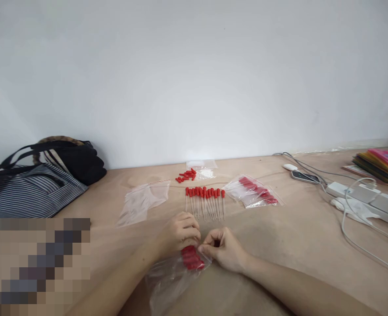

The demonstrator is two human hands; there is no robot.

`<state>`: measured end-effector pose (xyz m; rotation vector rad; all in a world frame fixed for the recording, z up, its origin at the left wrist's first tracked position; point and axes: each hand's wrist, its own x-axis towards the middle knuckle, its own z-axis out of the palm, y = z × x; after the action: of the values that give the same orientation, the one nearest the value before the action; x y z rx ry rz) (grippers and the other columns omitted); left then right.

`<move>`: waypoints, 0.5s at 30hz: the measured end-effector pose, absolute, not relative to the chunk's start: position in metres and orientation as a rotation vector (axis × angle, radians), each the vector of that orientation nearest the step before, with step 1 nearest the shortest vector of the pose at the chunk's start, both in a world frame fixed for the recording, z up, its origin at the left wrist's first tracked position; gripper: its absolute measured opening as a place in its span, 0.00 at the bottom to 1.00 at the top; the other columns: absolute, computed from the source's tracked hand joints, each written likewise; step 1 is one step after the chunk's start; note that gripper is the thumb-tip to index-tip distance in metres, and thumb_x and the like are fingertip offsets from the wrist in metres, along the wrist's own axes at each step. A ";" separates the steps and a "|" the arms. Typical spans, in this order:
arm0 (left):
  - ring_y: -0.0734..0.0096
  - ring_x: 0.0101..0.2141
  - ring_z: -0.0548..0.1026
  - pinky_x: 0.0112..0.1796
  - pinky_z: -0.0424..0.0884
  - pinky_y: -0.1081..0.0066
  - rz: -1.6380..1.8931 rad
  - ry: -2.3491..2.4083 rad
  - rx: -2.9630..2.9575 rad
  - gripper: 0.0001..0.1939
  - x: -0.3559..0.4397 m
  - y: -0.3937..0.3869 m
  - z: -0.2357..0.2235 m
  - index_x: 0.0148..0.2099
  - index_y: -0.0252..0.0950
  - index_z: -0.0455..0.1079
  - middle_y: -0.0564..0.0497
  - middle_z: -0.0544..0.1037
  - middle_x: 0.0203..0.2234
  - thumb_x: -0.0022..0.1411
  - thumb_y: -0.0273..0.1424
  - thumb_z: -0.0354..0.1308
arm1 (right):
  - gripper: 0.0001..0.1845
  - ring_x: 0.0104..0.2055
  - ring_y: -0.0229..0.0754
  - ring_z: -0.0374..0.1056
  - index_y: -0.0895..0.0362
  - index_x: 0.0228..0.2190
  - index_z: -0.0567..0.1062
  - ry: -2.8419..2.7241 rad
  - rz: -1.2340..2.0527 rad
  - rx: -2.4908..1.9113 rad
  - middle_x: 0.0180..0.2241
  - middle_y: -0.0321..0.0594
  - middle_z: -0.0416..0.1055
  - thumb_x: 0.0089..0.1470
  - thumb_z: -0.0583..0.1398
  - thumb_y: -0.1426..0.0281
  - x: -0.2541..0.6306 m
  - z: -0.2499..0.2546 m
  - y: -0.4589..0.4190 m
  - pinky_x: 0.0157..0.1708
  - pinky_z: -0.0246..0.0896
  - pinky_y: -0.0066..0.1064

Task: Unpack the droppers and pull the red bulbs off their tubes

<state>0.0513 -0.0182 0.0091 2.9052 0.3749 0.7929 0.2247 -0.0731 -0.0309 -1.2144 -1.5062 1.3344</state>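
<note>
A clear plastic bag (167, 281) lies at the near edge of the table, with a cluster of red pieces (193, 258) in its upper right part. My left hand (179, 230) is closed at the bag's upper edge, just above the red pieces. On the right corner of the same bag, my right hand (225, 249) pinches the film between thumb and fingers. Beyond both hands, several droppers (204, 199) with red bulbs and clear stems lie side by side in a row, bulbs pointing away from me.
Flat clear bag (144, 199) left of the droppers; zip bag with red pieces (259, 192) to their right. Loose red bulbs (186, 175) and a bag of clear tubes (205, 172) lie behind. Striped bag (32, 186) far left; phone (304, 177), power strip (366, 199) and cables right.
</note>
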 end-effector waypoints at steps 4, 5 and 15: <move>0.72 0.30 0.68 0.34 0.63 0.71 0.860 0.352 2.899 0.12 0.051 -0.020 0.008 0.28 0.36 0.69 0.50 0.73 0.25 0.62 0.29 0.49 | 0.11 0.18 0.29 0.51 0.61 0.16 0.72 -1.481 1.363 -1.191 0.14 0.31 0.61 0.37 0.63 0.65 0.226 -0.032 -0.073 0.18 0.44 0.22; 0.72 0.30 0.68 0.34 0.63 0.71 0.865 0.342 2.889 0.12 0.051 -0.020 0.007 0.28 0.36 0.68 0.50 0.72 0.25 0.62 0.28 0.48 | 0.11 0.18 0.29 0.51 0.61 0.16 0.72 -1.483 1.359 -1.193 0.14 0.31 0.61 0.37 0.63 0.65 0.226 -0.032 -0.073 0.18 0.44 0.22; 0.72 0.30 0.67 0.32 0.62 0.73 0.638 0.470 2.954 0.08 0.053 -0.022 0.015 0.28 0.36 0.67 0.50 0.70 0.28 0.60 0.29 0.51 | 0.17 0.18 0.29 0.52 0.60 0.15 0.70 -1.489 1.340 -1.169 0.14 0.31 0.61 0.37 0.64 0.59 0.225 -0.031 -0.073 0.17 0.44 0.22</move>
<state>0.0528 -0.0218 0.0150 2.9538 0.4700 0.6384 0.2253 -0.0729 -0.0308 -1.1693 -1.4893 1.3398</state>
